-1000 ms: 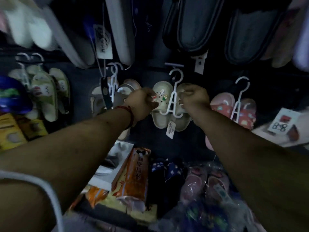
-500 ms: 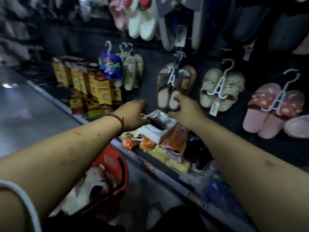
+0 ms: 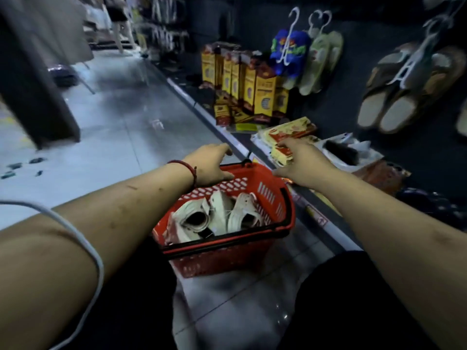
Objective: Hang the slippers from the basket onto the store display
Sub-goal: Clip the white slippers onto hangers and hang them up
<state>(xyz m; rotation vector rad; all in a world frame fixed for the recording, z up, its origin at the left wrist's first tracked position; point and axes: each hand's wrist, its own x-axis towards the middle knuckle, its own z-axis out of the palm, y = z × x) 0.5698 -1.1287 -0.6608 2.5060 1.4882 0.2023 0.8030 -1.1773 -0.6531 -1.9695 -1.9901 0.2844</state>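
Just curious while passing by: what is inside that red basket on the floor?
White slippers lie piled in the red basket, with a small dark piece among them. Whatever is beneath them is covered, so their number cannot be told.

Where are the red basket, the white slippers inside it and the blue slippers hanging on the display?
red basket (image 3: 268, 194): head view, right inner wall.
white slippers (image 3: 220, 210): head view, middle slipper's upper.
blue slippers (image 3: 299, 46): head view, right slipper's upper.
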